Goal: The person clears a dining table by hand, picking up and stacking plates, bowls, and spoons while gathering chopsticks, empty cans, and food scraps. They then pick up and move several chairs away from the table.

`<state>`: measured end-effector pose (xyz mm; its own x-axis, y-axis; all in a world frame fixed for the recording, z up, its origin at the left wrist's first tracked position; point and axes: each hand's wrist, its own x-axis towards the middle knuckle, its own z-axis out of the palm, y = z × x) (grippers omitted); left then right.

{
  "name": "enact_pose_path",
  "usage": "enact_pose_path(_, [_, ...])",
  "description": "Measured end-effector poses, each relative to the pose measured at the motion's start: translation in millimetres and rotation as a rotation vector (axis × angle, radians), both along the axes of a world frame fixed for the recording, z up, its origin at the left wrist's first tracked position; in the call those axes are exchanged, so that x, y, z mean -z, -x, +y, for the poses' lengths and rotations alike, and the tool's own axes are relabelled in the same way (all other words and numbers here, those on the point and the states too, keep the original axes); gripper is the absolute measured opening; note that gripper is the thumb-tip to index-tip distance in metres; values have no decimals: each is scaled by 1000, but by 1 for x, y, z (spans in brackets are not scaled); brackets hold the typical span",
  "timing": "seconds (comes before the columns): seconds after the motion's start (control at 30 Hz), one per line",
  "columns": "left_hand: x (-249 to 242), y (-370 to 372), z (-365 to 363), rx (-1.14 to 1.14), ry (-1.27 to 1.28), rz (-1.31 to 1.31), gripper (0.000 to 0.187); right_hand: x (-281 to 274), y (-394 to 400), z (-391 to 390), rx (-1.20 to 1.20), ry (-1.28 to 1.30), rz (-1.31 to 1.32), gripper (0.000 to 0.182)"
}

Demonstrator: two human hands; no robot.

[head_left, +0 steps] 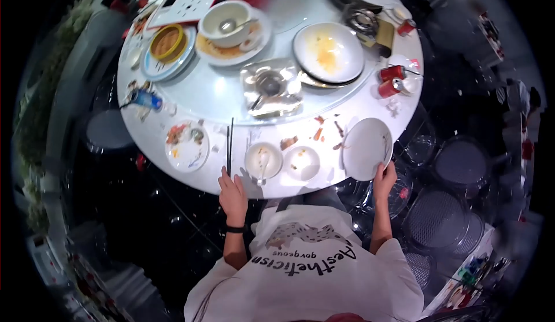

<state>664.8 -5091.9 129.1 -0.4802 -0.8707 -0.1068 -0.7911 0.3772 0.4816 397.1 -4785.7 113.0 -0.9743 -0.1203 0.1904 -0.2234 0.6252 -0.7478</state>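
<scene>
1. Observed round white counter (214,184) ahead of both grips, with glass turntable (214,99) farther off; food scraps (319,132) on counter between left grip (233,199) and right grip (384,182), nearer the right.
2. Noted on turntable: stained dish (328,51), foil-like tray (272,88) and large bowl (218,16) on a soiled plate, all beyond the grips.
3. Found red cans (392,80) beyond right grip, near counter edge; scrap-covered small plate (186,148) left of and beyond left grip.
4. Recorded dark, glossy floor (173,221) below, with round stools (437,218) to the right of right grip.
5. Right grip: clamped on near rim of white plate (364,149), thumb and fingers at its edge. Plate located just beyond right grip, at right side of counter; looks tilted, pale and broad, with faint dark marks toward right rim.
6. Left grip: at near ends of dark chopsticks (230,148), which point away from it. Cannot tell whether closed on them. Logged two small bowls (263,160) to its right, with spoon (263,170) in the nearer one.
</scene>
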Motion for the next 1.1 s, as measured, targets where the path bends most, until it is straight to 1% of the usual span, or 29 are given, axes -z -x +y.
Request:
enact_pose_path(0.03, [-26, 20, 2, 33, -40, 34, 46, 1, 1, 5, 38, 65, -41, 12])
enact_pose_path(0.1, [-39, 78, -2, 173, -87, 142, 47, 8, 8, 16, 121, 177, -120, 12])
enact_pose_path(0.13, [-35, 110, -1, 262, -89, 206, 46, 15, 11, 22, 147, 226, -169, 12])
enact_pose_path(0.17, [11, 137, -8, 422, 131, 278, 44, 22, 15, 28, 174, 265, -210, 13])
enact_pose_path(0.2, [40, 181, -18, 532, 226, 316, 39, 32, 17, 35, 200, 288, -244, 13])
enact_pose_path(0.3, [117, 329, -69, 691, 442, 131, 24, 64, 23, 46, 213, 299, -342, 16])
enact_pose_path(0.33, [138, 374, -71, 737, 471, 107, 20, 72, 26, 50, 187, 322, -377, 18])
enact_pose_path(0.37, [167, 410, -85, 641, 276, 178, 23, 42, 24, 43, 214, 632, -498, 16])
enact_pose_path(0.4, [169, 428, -69, 637, 266, 106, 23, 31, 26, 46, 179, 744, -511, 15])
enact_pose_path(0.43, [165, 437, -45, 653, 329, 25, 23, 32, 26, 54, 139, 719, -442, 17])
enact_pose_path(0.5, [158, 434, -15, 669, 435, -65, 24, 28, 23, 65, 122, 771, -464, 18])
enact_pose_path(0.63, [117, 413, 17, 693, 556, -107, 26, -8, 22, 84, 182, 831, -498, 19])
enact_pose_path(0.7, [84, 403, 28, 691, 617, -108, 27, -11, 17, 93, 237, 782, -453, 18])
enact_pose_path(0.73, [63, 398, 33, 691, 654, -106, 28, -13, 14, 99, 242, 803, -425, 18])
enact_pose_path(0.8, [13, 388, 43, 679, 737, -76, 29, 5, 6, 113, 275, 792, -429, 22])
enact_pose_path(0.83, [-18, 385, 49, 667, 780, -57, 30, -7, 0, 115, 312, 818, -440, 21])
enact_pose_path(0.87, [-34, 380, 52, 662, 804, -36, 30, -11, -6, 116, 357, 809, -413, 20])
enact_pose_path(0.9, [-46, 370, 56, 660, 819, -17, 31, -5, -10, 117, 370, 813, -398, 20])
enact_pose_path(0.93, [-49, 356, 52, 668, 788, 9, 31, 2, -15, 117, 387, 818, -387, 20])
enact_pose_path(0.97, [-41, 345, 52, 690, 739, 48, 30, 7, -21, 117, 412, 822, -355, 20])
enact_pose_path(1.03, [-26, 320, 52, 733, 635, 110, 30, -1, -33, 113, 427, 832, -324, 17])
enact_pose_path(1.07, [-13, 307, 53, 746, 573, 133, 29, -4, -38, 111, 432, 836, -309, 15])
enact_pose_path(1.1, [2, 289, 53, 755, 509, 152, 29, 4, -43, 109, 435, 833, -276, 15])
